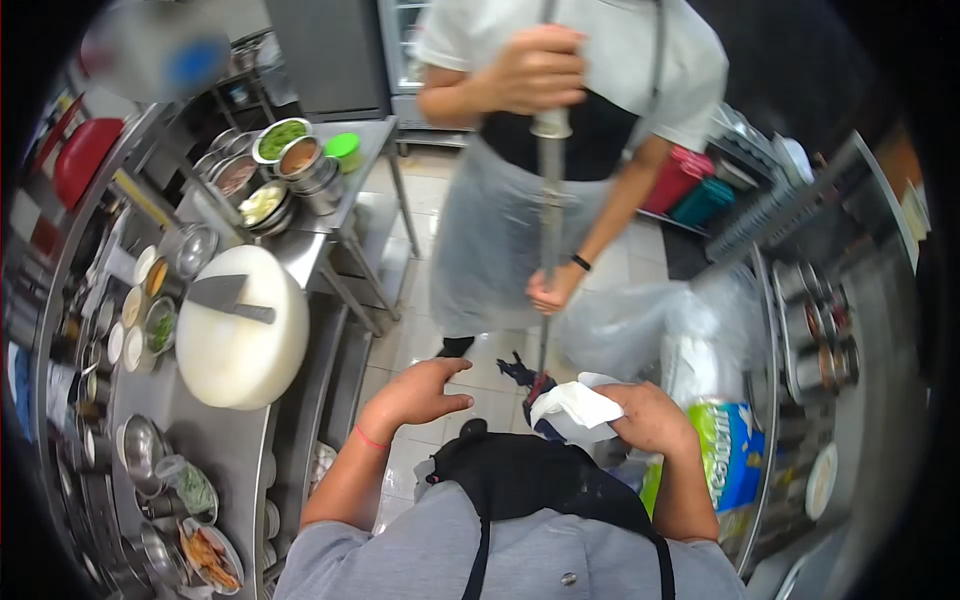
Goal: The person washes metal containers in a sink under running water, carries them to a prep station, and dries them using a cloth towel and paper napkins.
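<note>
Right hand (655, 420) has its grip clenched on a crumpled white sheet (578, 408), paper or cloth, can't tell which; sheet is in front of the torso, right of centre, poking out past the fingers toward the middle. Left hand (415, 397) is at about the same height, grip released, thumb and fingers apart, pointing inward; red band (372, 438) on that wrist. Wearer has a grey shirt (400, 545) and black apron (540, 475). Co-worker opposite, white T-shirt (690, 50), clear plastic apron (480, 250), both hands on a pole (551, 190), one high, one low; dark mop head (530, 385) at the bottom, partly behind the sheet in this view. Tiled floor (400, 385) between the two. Steel bench (215, 455) on the left carries a thick round white block (235, 355) with a cleaver (222, 295) lying flat on it; metal bowls (145, 450) nearer the wearer, plate of browned food (210, 555) closest. Further off, tub with green lid (343, 146) beside stacked metal pots. Right side: green-and-blue packet (725, 450) just beyond the right forearm, clear plastic bag (640, 325) past it.
</note>
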A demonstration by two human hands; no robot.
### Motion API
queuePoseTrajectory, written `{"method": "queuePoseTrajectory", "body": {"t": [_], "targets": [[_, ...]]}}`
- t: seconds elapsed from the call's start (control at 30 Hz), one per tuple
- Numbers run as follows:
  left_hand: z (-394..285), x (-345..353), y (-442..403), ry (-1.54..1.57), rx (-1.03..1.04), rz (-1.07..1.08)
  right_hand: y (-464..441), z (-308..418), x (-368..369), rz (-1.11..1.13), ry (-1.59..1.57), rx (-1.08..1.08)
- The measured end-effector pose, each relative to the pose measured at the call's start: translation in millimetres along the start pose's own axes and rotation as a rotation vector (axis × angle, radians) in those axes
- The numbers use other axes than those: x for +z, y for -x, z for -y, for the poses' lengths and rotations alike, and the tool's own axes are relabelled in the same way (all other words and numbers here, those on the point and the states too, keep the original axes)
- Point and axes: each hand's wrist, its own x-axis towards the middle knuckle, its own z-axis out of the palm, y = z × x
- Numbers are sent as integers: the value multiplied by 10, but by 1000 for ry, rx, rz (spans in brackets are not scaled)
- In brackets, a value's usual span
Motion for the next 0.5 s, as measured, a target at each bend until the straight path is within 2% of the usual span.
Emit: {"method": "queuePoseTrajectory", "body": {"t": [0.17,0.23,0.3,0.37,0.43,0.5], "targets": [[336,-515,111,146,-133,-135,-1015,59,-84,109,-4,-143],[418,-613,36,152,-162,-153,-1310,-52,-91,140,57,-69],[418,-653,-87,167,-120,-138,-1517,-275,-40,154,78,-93],[395,-806,-292,169,-137,-130,-1789,-470,-6,98,48,-29],[352,-1031,-569,108,-222,-81,-2150,-777,116,63,10,-94],[411,-1216,-860,47,-225,-103,-2477,-1095,270,85,24,18]]}}
